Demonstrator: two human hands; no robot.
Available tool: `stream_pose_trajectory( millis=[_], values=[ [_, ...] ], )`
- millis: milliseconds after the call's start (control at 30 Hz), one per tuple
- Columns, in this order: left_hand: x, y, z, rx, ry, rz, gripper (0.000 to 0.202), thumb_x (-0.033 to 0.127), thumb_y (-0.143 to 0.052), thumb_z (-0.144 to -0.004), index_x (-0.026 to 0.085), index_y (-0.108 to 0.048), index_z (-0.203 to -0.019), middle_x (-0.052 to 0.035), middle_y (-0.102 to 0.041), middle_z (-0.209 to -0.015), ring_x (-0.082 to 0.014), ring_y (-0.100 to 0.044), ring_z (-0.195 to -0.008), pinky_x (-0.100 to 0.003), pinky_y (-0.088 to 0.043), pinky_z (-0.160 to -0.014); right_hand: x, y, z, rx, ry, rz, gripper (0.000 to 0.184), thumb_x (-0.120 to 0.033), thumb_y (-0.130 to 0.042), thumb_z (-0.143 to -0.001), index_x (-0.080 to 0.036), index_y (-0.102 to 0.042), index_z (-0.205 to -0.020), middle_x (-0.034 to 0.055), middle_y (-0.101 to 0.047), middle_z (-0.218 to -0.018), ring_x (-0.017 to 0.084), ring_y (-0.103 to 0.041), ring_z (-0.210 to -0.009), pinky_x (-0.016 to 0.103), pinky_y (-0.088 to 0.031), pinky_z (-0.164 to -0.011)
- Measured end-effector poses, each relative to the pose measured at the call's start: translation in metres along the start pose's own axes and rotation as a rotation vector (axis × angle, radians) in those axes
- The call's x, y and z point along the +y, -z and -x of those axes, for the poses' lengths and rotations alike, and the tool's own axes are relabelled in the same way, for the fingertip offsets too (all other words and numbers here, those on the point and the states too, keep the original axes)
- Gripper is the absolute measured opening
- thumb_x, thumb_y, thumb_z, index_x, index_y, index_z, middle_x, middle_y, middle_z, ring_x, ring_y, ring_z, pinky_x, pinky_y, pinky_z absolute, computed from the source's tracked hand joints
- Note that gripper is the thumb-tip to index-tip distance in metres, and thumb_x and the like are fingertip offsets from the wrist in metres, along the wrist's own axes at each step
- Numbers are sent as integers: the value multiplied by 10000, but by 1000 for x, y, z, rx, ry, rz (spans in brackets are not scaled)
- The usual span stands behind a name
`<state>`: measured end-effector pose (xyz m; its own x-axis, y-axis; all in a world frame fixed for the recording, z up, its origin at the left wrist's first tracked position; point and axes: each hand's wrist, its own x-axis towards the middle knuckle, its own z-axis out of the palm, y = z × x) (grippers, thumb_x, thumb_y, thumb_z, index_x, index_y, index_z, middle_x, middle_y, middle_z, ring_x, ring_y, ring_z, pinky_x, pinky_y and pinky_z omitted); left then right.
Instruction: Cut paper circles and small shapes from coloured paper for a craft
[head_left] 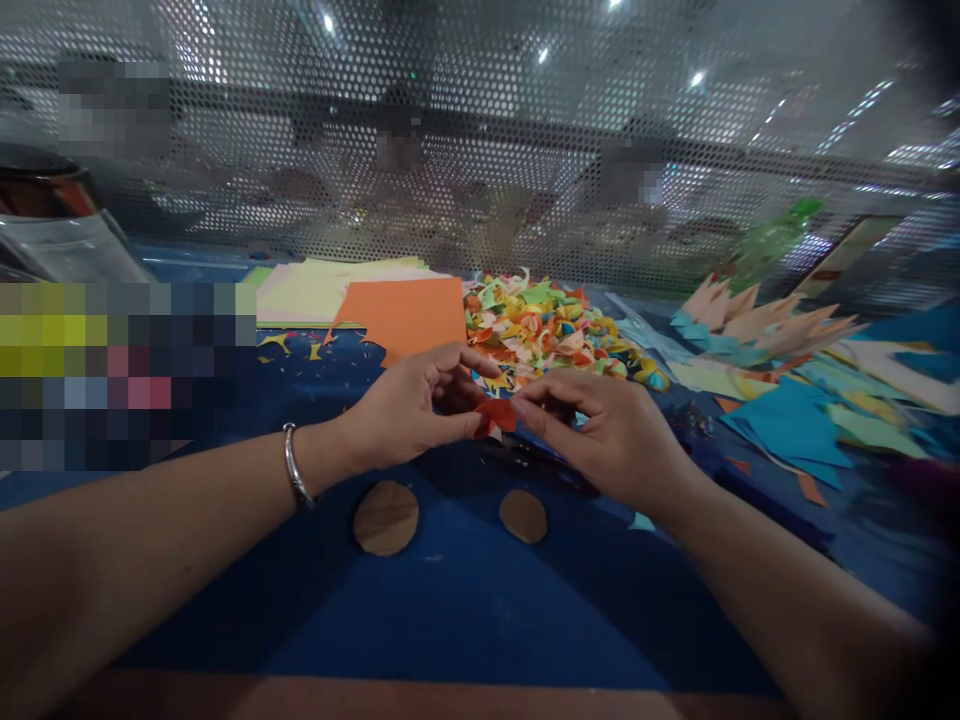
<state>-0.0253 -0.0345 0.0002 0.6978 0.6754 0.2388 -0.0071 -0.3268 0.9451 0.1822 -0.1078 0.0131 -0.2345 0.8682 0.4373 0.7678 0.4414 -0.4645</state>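
Between my two hands is a small orange-red piece of paper [498, 413], which looks folded or curled. My left hand [416, 405], with a silver bangle on its wrist, pinches the paper's left end between thumb and fingers. From the other side, my right hand [592, 420] pinches its right end. An orange paper sheet [416, 310] with cut-out edges lies just beyond my left hand. Past my fingertips sits a heap of small colourful curled paper pieces [551, 325]. Two round brown cardboard discs, a larger one [385, 518] and a smaller one [523, 516], lie nearer me.
Behind the pale paper stack [315, 290] rises a perforated metal screen [480, 200]. At right are blue paper sheets [787, 425], pointed folded paper pieces [757, 320] and a green-capped bottle [776, 240]. A clear container [67, 240] stands at left on the blue tabletop [450, 620].
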Motion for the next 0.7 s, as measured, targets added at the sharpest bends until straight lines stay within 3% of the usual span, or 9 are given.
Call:
stream_pose_trajectory(
  millis=[267, 467, 567, 700],
  values=[
    [-1, -1, 0, 13, 123, 214, 424, 177, -779, -690, 147, -582, -1065, -1, -675, -780, -112, -659, -727, -273, -512, -750, 1, 5, -1, -13, 27, 74, 218, -320, -557, -929, -189, -693, -818, 20, -681, -753, 127, -614, -661, 232, -425, -567],
    [0, -3, 0, 95, 184, 146, 335, 179, -741, -714, 142, -598, -1014, 2, -651, -753, -105, -638, -714, -257, -497, -726, 5, 26, 23, -22, -40, 300, 259, -399, -530, -925, -213, -696, -854, 22, -677, -744, 132, -586, -573, 262, -430, -555],
    [2, -5, 0, 131, 156, 75, 272, 169, -692, -746, 157, -583, -995, 13, -594, -784, -97, -628, -695, -248, -502, -689, 24, 49, 60, -38, -252, 413, 293, -487, -539, -892, -253, -698, -966, 37, -718, -873, 160, -635, -614, 298, -482, -599],
    [2, -8, 1, 125, 123, 72, 285, 153, -607, -800, 177, -505, -1066, 2, -563, -866, -112, -662, -666, -251, -492, -605, 71, 82, 109, 51, -526, 591, 383, -582, -532, -819, -266, -703, -955, 85, -719, -908, 241, -680, -707, 365, -505, -609]
  ],
)
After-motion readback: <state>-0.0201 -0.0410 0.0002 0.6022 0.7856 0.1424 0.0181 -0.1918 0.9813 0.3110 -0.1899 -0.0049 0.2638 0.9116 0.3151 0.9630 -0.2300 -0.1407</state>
